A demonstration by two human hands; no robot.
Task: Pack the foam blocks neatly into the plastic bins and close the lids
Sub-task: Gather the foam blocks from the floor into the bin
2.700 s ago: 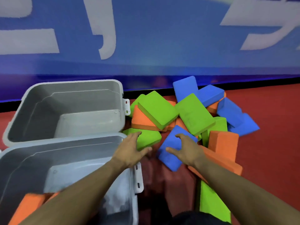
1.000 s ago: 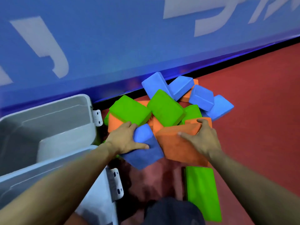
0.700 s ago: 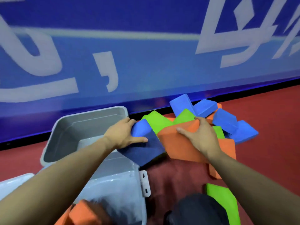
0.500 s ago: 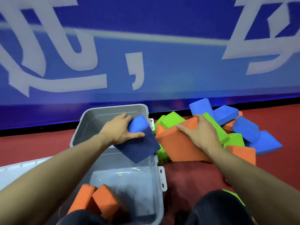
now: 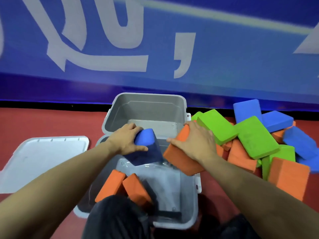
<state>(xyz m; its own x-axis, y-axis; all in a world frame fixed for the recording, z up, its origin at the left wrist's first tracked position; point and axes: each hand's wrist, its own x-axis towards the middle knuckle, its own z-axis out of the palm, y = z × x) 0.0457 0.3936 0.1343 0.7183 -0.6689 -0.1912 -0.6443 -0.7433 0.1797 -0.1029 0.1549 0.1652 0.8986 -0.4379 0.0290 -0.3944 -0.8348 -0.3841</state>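
**Two blocks over the near bin, pile waiting on the right**

Left hand (image 5: pixel 126 141) wrapped over the end of a blue block (image 5: pixel 146 149), fingers on top, thumb along the near face; right hand (image 5: pixel 194 142) spread across an orange block (image 5: pixel 179 156), fingers curled over its far edge, thumb pointing left; both blocks tilted above the near bin (image 5: pixel 188 219), the orange one overlapping its right rim. Two orange blocks (image 5: pixel 124 187) already lying slanted inside; far bin (image 5: pixel 146 100) holding nothing that shows; one lid (image 5: pixel 43 157) flat on the red floor to the left. Remaining pile (image 5: pixel 255 142) of green, blue and orange heaped right of the bins.

Probably light and squashy, judging by one-handed carrying; matte surfaces unlikely to slip; nothing fragile. Best taken across the short width or over one end; best laid flat, since slanted pieces waste room and may keep the lid from seating.
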